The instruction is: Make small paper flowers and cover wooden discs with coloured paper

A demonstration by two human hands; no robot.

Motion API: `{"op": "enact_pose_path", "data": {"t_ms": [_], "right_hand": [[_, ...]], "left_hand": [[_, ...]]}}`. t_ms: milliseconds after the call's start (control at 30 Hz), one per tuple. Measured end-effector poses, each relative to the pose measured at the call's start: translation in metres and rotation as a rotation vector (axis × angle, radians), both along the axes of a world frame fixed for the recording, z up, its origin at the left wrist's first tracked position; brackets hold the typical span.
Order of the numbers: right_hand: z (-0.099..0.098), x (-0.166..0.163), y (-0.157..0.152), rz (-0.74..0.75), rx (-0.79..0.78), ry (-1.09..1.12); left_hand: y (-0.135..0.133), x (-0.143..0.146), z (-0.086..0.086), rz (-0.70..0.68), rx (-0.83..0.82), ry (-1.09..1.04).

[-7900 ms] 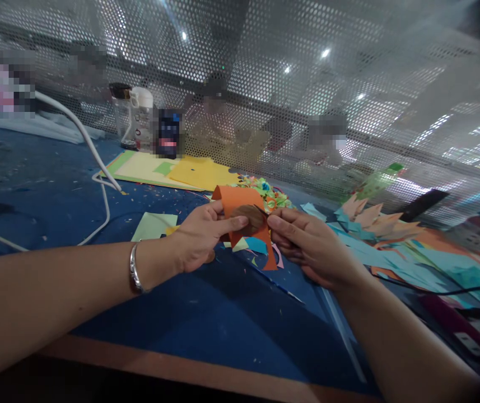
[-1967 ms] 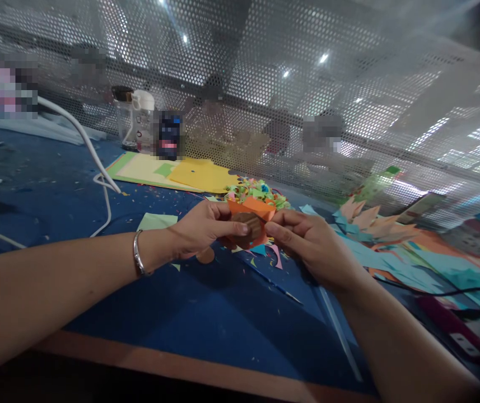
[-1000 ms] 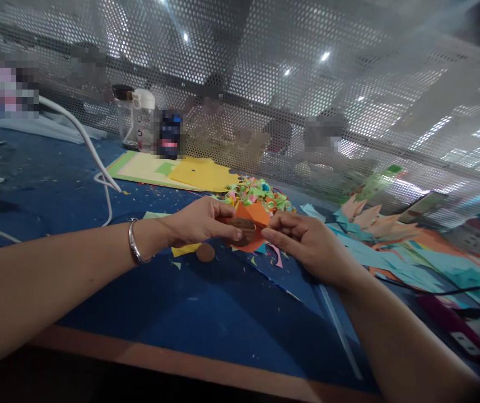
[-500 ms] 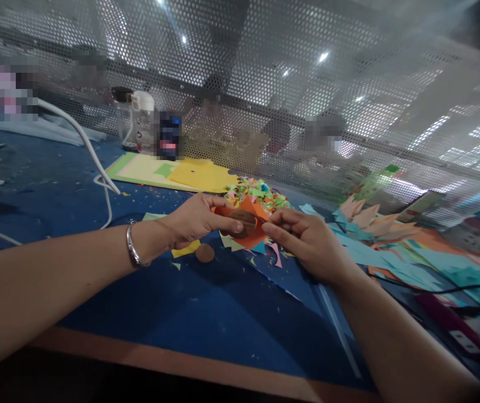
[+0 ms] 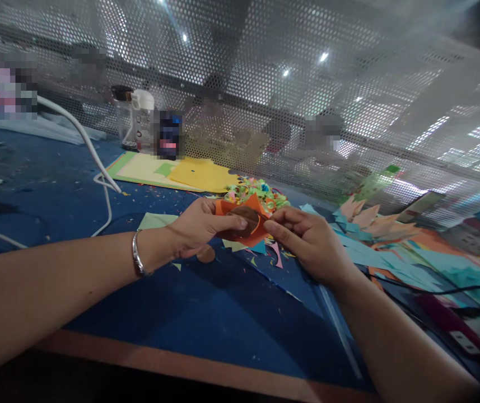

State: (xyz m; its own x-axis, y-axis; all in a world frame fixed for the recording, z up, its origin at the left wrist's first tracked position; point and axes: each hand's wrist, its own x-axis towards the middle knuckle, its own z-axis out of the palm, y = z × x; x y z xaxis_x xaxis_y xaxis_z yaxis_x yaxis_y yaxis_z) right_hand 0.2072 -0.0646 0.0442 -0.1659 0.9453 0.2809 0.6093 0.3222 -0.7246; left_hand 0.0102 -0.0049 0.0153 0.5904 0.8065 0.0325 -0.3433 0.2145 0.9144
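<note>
My left hand [image 5: 200, 224], with a silver bangle on its wrist, grips a sheet of orange paper [image 5: 253, 202] and a brown disc [image 5: 248, 215]. The thumb presses the disc flat against the paper. My right hand [image 5: 301, 235] is closed in a pinch at the paper's right edge, beside the disc. Another brown disc [image 5: 206, 253] lies on the blue table just below my left hand. Under and around the held paper are loose scraps, among them a pink strip [image 5: 277, 255] and a pale green sheet [image 5: 155, 220].
Behind my hands is a heap of coloured paper scraps [image 5: 256, 190], with yellow sheets [image 5: 206, 174] to its left. Farther back stand a bottle [image 5: 144, 120] and a phone [image 5: 169, 135]. Folded paper pieces [image 5: 369, 218] and a purple power strip [image 5: 450, 324] lie right. A white cable [image 5: 80, 131] crosses left.
My left hand has shifted slightly right, and its thumb now sits farther across the disc. The orange paper has turned a little. My right hand stays nearly in place, still pinching the edge.
</note>
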Motion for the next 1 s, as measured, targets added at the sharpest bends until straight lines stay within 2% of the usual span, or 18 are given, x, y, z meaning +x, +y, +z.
{"op": "enact_pose_path", "data": {"t_ms": [200, 700, 1000], "right_hand": [[0.000, -0.001, 0.000, -0.005, 0.009, 0.034], [-0.001, 0.000, -0.001, 0.016, -0.050, 0.104], [0.001, 0.000, -0.001, 0.014, -0.029, 0.049]], "left_hand": [[-0.003, 0.003, 0.001, -0.020, -0.039, -0.071], [-0.004, 0.004, 0.002, -0.060, -0.093, -0.078], [-0.013, 0.001, 0.014, -0.021, -0.048, 0.060]]}}
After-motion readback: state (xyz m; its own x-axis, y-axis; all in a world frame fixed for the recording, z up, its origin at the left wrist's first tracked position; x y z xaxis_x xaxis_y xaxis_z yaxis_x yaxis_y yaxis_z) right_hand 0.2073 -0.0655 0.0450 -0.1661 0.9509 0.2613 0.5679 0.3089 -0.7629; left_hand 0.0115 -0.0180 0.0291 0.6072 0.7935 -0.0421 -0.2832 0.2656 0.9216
